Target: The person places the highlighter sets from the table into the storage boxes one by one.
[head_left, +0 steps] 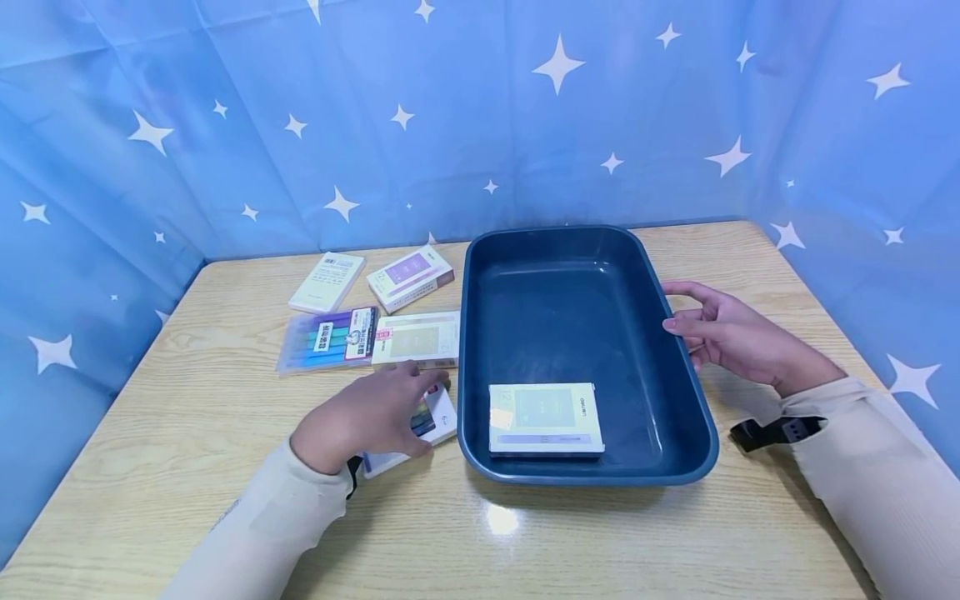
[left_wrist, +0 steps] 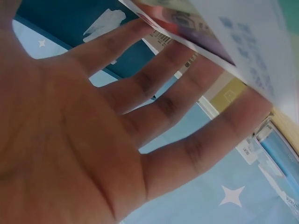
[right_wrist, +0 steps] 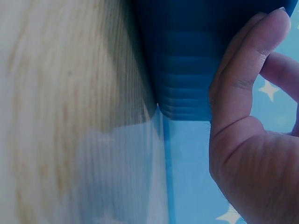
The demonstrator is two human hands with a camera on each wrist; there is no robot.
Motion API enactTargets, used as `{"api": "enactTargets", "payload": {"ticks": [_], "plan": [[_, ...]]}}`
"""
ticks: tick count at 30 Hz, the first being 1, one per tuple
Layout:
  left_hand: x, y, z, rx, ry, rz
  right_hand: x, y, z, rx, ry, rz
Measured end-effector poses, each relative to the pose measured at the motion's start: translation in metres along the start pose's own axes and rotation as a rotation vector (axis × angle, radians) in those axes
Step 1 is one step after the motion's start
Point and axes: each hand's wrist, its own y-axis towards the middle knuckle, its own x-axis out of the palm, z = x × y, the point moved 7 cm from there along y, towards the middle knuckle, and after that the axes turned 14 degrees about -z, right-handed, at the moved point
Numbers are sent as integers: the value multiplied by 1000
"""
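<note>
My left hand (head_left: 367, 417) reaches over a white flat box (head_left: 444, 417) with a dark, multicoloured front panel, left of the dark blue tray (head_left: 585, 477). The thumb lies at its near side and the fingers span to its far side; in the left wrist view the fingertips meet the edge of the box (left_wrist: 261, 60). My right hand (head_left: 738, 337) pinches the tray's right rim, thumb on top, other fingers outside. Inside the tray, at its near end, lies a pale yellow and white box (head_left: 546, 418).
Behind the left hand lie a clear pack of blue and purple pens (head_left: 326, 340), a yellow-panelled box (head_left: 416, 337), a purple-panelled box (head_left: 411, 277) and a white box (head_left: 327, 282). A blue starred curtain (head_left: 450, 125) surrounds the wooden table (head_left: 187, 400).
</note>
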Motion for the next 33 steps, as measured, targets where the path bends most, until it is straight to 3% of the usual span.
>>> {"api": "enactTargets", "payload": {"ticks": [12,33], "plan": [[-7,-4,-2,28,-8,19,0,1,2,-18,42,13],[-17,-10,-9,8,-41,78,0,1,2,-1,16,29]]}}
